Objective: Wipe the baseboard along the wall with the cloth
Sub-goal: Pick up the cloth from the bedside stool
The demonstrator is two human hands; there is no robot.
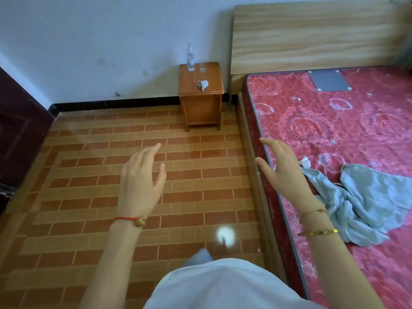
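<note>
Both hands, left hand (139, 181) and right hand (284, 168), hover spread and empty; the cloth (361, 201) (crumpled, pale blue) lies just beside the right.

**Our two hands are up and holding nothing**

We hold both arms out in front of us. Our left hand (139, 181) has straight, relaxed fingers that point away from us, with the thumb out to the side. Our right hand (284, 168) is up too, fingers spread loose and thumb pointing left. We wear a red string on our left wrist and gold bands on our right wrist.
</note>
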